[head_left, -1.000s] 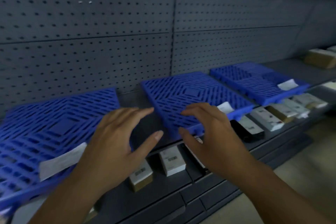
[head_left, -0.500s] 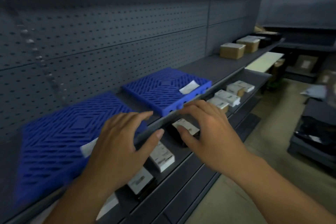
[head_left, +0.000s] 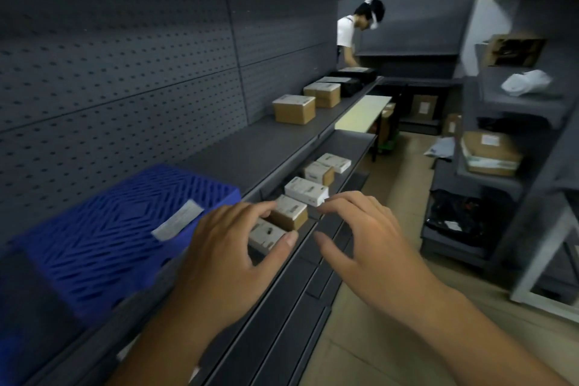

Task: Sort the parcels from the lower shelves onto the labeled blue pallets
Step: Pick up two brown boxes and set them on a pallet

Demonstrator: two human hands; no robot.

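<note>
A blue slatted pallet (head_left: 103, 229) with a white label (head_left: 177, 224) lies on the upper shelf at the left. On the lower shelf (head_left: 351, 147) below it runs a row of small parcels: a white one (head_left: 266, 233), a brown one with a white label (head_left: 289, 213), a white one (head_left: 307, 191), and two more behind (head_left: 319, 172). My left hand (head_left: 232, 254) hovers open over the nearest parcels, its fingertips by the brown one. My right hand (head_left: 366, 238) is open to the right of them, holding nothing.
Larger brown boxes (head_left: 294, 108) and black cases (head_left: 354, 80) stand farther along the upper shelf. A person in a white top (head_left: 351, 31) works at the aisle's far end. Grey racks (head_left: 513, 147) with boxes and bags line the right side. Tan floor runs between.
The view has swung right along the shelving; the pallets slid out to the left until one remains. Both hands have stayed open in front, now over the lower-shelf parcels.
</note>
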